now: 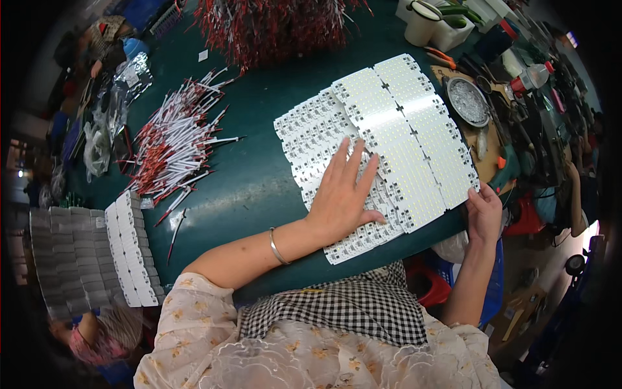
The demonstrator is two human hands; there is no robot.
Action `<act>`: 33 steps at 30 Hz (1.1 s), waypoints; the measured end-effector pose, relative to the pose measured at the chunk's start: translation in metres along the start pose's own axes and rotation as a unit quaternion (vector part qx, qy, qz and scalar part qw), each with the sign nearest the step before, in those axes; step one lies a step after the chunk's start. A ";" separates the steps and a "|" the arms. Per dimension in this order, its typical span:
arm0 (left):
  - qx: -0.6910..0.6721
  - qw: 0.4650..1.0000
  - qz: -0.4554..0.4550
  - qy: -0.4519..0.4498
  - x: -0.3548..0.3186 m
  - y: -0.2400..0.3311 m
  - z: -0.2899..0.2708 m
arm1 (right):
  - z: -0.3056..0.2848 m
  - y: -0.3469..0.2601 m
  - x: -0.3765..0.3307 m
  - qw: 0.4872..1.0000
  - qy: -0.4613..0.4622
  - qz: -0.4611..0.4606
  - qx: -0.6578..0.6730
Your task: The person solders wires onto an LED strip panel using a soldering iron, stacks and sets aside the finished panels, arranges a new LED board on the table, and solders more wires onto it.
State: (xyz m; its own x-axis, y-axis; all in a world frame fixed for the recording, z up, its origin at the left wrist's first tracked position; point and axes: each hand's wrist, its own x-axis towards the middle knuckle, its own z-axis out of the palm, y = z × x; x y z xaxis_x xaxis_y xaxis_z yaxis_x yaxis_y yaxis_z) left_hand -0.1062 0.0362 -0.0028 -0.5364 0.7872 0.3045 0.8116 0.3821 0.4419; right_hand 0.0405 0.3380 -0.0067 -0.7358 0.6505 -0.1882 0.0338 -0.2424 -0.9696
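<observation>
White rectangular circuit-board panels dotted with yellow LEDs (444, 146): flat on the dark green counter (259, 97), partly over the overlapping white circuit-board strips with dark components (311, 129).
Long axis of the panels: runs away from the body, far end leaning left, a dark-notched seam down the middle.
Right hand (484, 214): its grip has the panels' near right corner between thumb and fingers; the panels lie ahead and to its left.
Left hand (340, 198): released, palm down and fingers spread across the strips; the panels lie to its right.
Nearer hand: the right, at the panels' corner; whether the left fingertips touch their left edge, I cannot tell.
Writing: board markings too small to read; no label or brand legible.
</observation>
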 end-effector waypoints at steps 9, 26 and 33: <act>-0.007 0.997 -0.053 0.055 0.015 -0.017 -0.007 | -0.015 0.004 0.006 0.999 -0.037 0.021 0.001; 0.051 0.982 -0.182 0.012 0.115 -0.122 -0.057 | 0.025 0.011 -0.014 0.982 0.150 -0.060 -0.100; -0.247 0.933 -0.258 0.048 0.133 -0.144 -0.053 | 0.034 0.009 -0.018 0.970 0.171 -0.101 -0.143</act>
State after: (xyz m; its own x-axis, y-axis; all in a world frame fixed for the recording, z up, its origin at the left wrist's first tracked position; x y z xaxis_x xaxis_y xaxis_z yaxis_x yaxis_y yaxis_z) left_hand -0.3067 0.0605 0.0188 -0.8640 0.5034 0.0075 0.2464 0.4097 0.8783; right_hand 0.0309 0.2996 -0.0066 -0.4817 0.8762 0.0165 0.1344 0.0924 -0.9866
